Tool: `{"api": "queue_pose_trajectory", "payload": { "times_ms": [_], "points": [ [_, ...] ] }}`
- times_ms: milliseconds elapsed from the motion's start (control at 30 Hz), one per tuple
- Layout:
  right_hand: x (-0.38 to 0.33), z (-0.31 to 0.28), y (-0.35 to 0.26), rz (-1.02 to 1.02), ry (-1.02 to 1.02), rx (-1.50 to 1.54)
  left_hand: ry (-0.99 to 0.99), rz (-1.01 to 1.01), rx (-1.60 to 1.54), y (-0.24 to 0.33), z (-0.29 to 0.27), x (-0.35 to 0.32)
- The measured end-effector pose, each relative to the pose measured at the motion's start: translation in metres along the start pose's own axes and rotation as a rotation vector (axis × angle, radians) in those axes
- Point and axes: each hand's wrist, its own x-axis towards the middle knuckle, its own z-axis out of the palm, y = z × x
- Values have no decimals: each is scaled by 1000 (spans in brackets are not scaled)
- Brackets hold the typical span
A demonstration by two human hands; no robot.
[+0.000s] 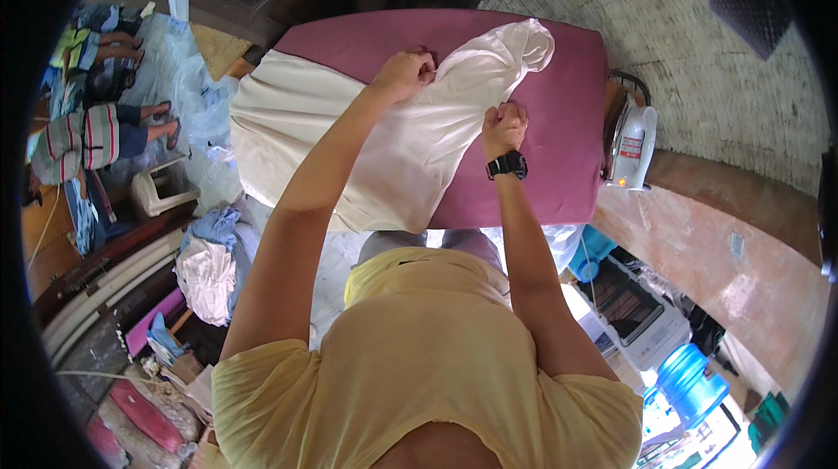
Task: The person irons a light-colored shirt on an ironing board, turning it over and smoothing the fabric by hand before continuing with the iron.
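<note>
Centrally, a cream cloth [375, 150] lies on the maroon padded desk [559, 137], its long axis running obliquely from the broad left end to a bunched, narrow end at upper right. The left hand [406, 74] meets its far edge, fingers closed in a pinch on the fabric; the right hand [504, 127] meets the opposite edge, fingers curled and apparently gripping it. The cloth thus spans the gap between the hands, and the bunched end lies beyond both, somewhat nearer the right. A white iron [635, 141] stands at the desk's right end. Containers: a blue water jug [690, 386], lower right, and an off-white plastic bin [166, 187], left; the contents of both are indiscernible.
</note>
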Motion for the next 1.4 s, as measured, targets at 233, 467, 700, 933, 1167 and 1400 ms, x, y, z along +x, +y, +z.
{"api": "queue_pose_trajectory", "payload": {
  "times_ms": [233, 467, 700, 933, 1167, 1400],
  "points": [
    [-7, 0, -5, -22, 129, -20, 309, -50, -111, -9, -2, 6],
    [-3, -1, -55, -148, 87, -41, 368, 225, 79, -14, 11, 1],
    [24, 5, -44, 112, 200, -18, 354, 230, 308, -1, 12, 7],
    [30, 2, -13, 168, 61, 82, 248, -9, 14, 0, 0, 18],
    [29, 2, 0, 248, 235, 340, 68, -26, -258, -18, -9, 26],
    [26, 0, -4, 173, 210, 221, 219, 164, -196, -19, 6, 34]
  ]
}}
